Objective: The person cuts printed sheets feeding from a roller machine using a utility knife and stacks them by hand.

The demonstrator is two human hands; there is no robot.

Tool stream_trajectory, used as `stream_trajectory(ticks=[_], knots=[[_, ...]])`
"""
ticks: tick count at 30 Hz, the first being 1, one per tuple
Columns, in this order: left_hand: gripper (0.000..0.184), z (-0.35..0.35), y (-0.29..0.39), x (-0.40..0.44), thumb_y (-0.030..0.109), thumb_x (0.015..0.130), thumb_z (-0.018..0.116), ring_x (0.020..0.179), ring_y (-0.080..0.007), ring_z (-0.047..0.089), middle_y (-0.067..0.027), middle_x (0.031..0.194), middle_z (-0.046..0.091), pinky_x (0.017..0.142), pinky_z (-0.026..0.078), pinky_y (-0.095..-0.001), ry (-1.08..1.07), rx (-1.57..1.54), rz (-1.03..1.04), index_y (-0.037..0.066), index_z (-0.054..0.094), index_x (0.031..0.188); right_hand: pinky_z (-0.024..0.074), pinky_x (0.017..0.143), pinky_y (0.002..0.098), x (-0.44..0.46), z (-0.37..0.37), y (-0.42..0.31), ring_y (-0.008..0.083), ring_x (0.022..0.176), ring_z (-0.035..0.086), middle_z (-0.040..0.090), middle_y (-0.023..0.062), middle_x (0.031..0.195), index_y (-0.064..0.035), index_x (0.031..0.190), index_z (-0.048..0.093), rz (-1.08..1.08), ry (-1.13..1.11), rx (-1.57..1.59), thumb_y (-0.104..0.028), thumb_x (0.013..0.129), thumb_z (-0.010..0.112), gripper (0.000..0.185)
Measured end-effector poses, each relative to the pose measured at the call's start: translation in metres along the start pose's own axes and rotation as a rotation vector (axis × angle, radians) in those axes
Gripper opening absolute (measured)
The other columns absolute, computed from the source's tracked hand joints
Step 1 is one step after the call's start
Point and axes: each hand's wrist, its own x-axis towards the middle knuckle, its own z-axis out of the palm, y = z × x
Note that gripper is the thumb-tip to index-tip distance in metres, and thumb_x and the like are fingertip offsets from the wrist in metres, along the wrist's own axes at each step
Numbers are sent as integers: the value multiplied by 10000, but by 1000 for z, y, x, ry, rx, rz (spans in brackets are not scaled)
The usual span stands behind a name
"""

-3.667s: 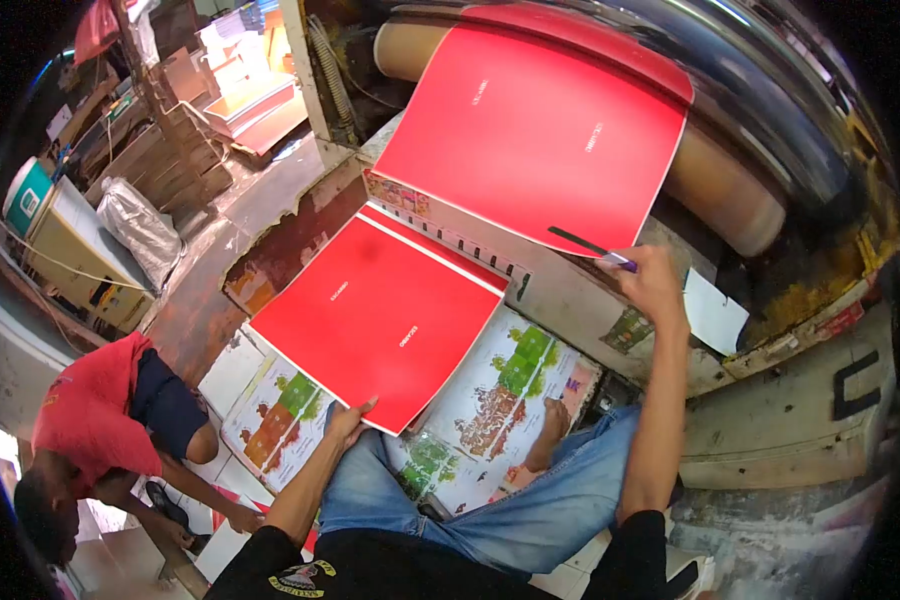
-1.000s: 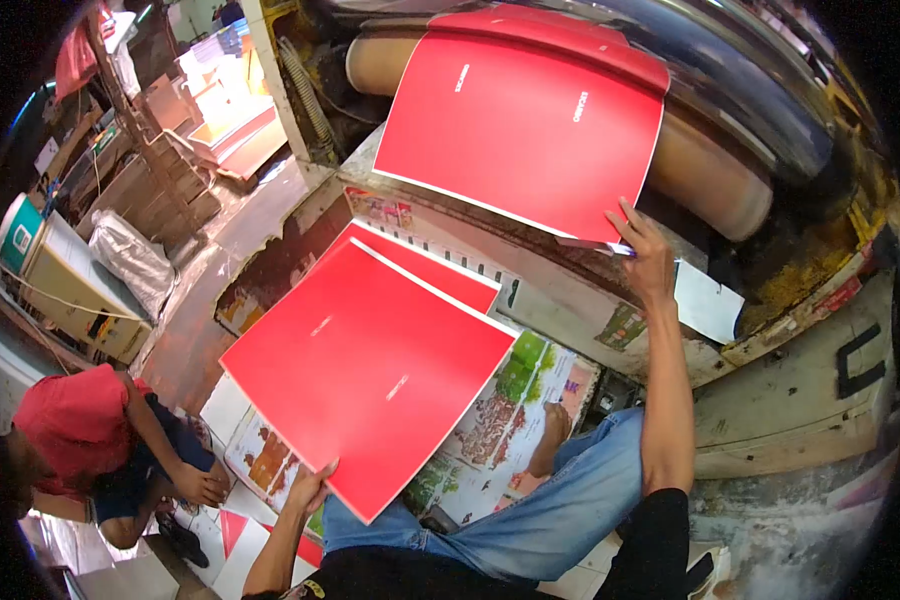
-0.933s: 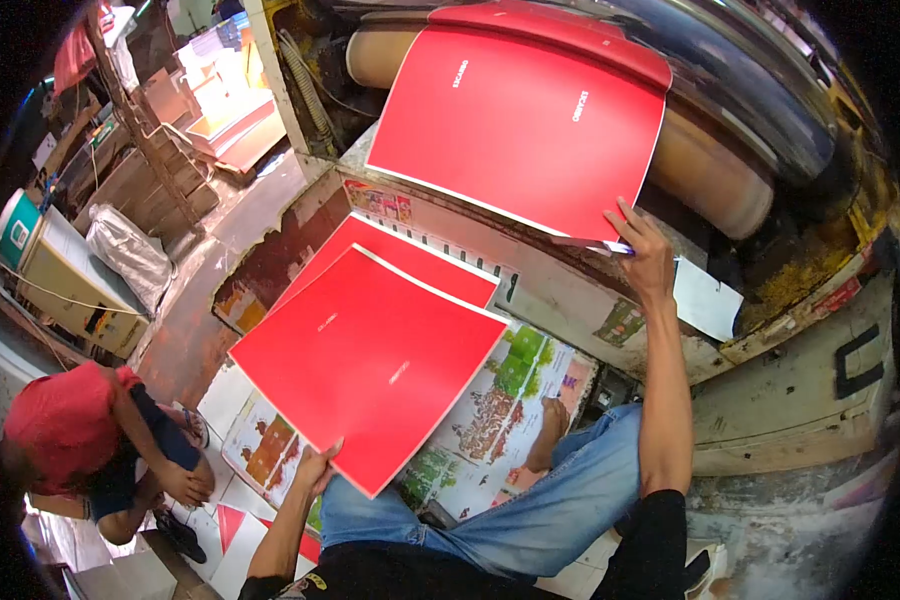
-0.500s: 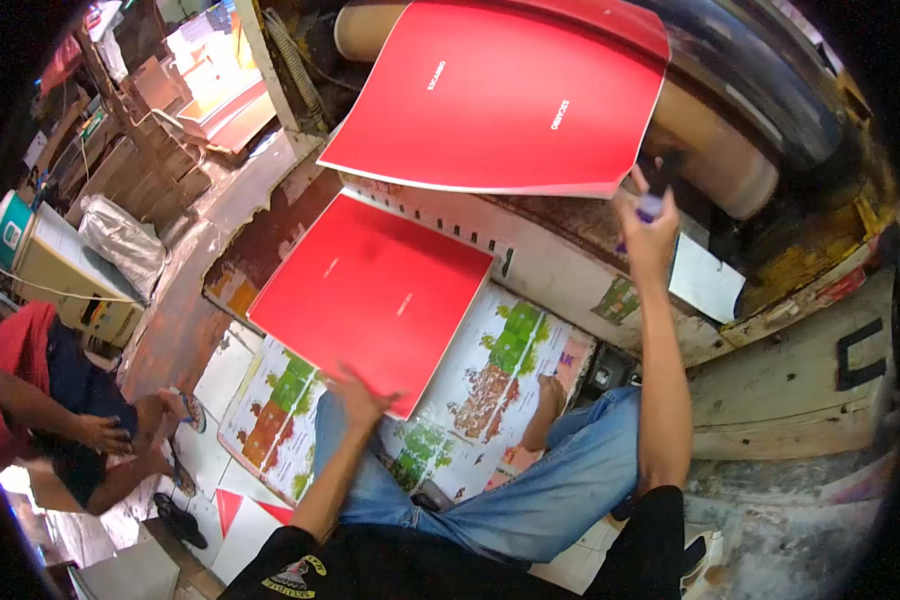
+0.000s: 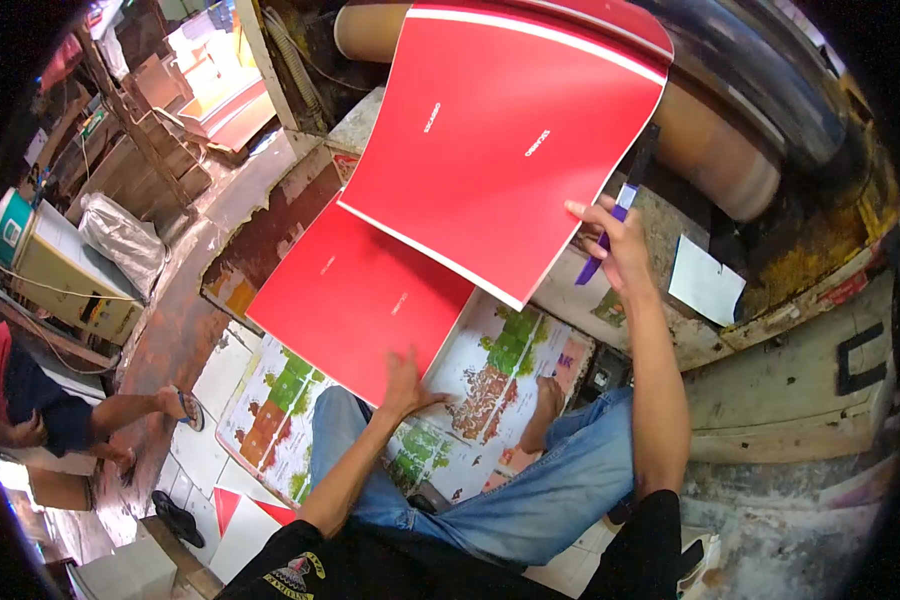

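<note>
A large red sheet [image 5: 500,150] with white edges and small white lettering curves down from the rollers. My right hand [image 5: 620,245] is at its right edge with a purple cutter knife [image 5: 592,262] gripped in it, one finger reaching onto the sheet. Below lies another red printed sheet [image 5: 360,300], partly covered by the hanging one. My left hand [image 5: 406,388] rests on the lower sheet's near edge, fingers spread. Underneath is a white printed sheet [image 5: 450,370] with green and brown pictures, near my bent legs.
Worn rollers [image 5: 715,150] of a machine stand ahead at the right. A white paper piece [image 5: 708,280] lies on the machine's ledge. Another person [image 5: 45,400] is at the left, near a beige container [image 5: 75,285] and a silver-wrapped bundle [image 5: 125,240].
The hanging red sheet has come farther down toward me, showing a white band near its top. My right hand moved lower, and my left hand slid right. The person at left shifted.
</note>
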Motion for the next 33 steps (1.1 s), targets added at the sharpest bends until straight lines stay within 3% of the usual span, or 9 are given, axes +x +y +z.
stream_trajectory(ticks=[2, 4, 6, 9, 12, 15, 20, 23, 33], knots=[[1253, -64, 88, 10, 448, 529, 915, 1375, -358, 304, -217, 1488, 288, 1123, 283, -523, -535, -642, 130, 26, 206, 1472, 247, 373, 168, 1, -11, 0, 11, 499, 429, 607, 0, 746, -31, 896, 622, 29, -136, 12, -69, 763, 706, 161], [1004, -67, 123, 19, 445, 710, 817, 1296, -323, 434, -155, 1421, 425, 1120, 314, -499, -682, -1575, 409, 35, 274, 1448, 247, 364, 181, -6, -18, -6, 23, 454, 421, 597, -1, 687, -27, 885, 632, 9, -155, 2, -66, 746, 713, 165], [833, -76, 154, 20, 499, 856, 651, 1326, -329, 397, -180, 1447, 383, 1113, 317, -510, -630, -2082, 531, 5, 292, 1423, 246, 359, 188, -17, -20, -17, 35, 439, 429, 585, 10, 660, -18, 888, 615, 73, -276, -62, -43, 712, 742, 219], [698, -91, 166, 16, 340, 890, 670, 1283, -303, 446, -171, 1411, 414, 1071, 389, -485, -602, -2164, 267, -3, 323, 1390, 257, 365, 188, -23, -27, -22, 31, 440, 434, 604, 20, 668, -21, 962, 606, 128, -376, -128, -35, 715, 751, 286], [487, -90, 173, -4, 2, 873, 656, 1150, -242, 552, -121, 1257, 518, 965, 509, -395, -78, -1794, 69, 9, 414, 1295, 280, 363, 188, -19, -39, -23, 37, 443, 464, 618, 38, 675, -22, 921, 624, 153, -451, -246, -95, 766, 763, 220], [465, -63, 150, -5, 33, 883, 657, 1149, -239, 556, -127, 1245, 537, 975, 501, -389, -39, -1783, 37, 15, 431, 1289, 350, 370, 186, -1, -70, -10, 61, 457, 523, 631, 70, 683, 1, 925, 628, 226, -306, -219, -276, 858, 724, 300], [448, -54, 122, -11, 58, 884, 666, 1126, -219, 581, -119, 1231, 567, 969, 509, -367, -173, -1795, -106, 18, 451, 1274, 385, 407, 196, 11, -81, -14, 67, 496, 543, 644, 68, 726, 24, 994, 633, 53, 70, -219, -308, 927, 628, 339], [428, -52, 107, -17, 61, 884, 667, 1106, -221, 597, -124, 1221, 577, 958, 519, -354, -199, -1807, -130, 6, 463, 1255, 399, 419, 224, 23, -92, -9, 77, 494, 536, 657, 82, 768, 21, 1204, 600, -261, 419, -435, -256, 973, 549, 364], [386, -67, 87, -68, 50, 901, 637, 1110, -228, 597, -135, 1215, 582, 964, 520, -363, -173, -1750, -239, -6, 474, 1246, 362, 382, 222, 53, -83, -8, 73, 449, 520, 652, 72, 754, -19, 1248, 600, -248, 405, -464, -252, 945, 588, 382]])
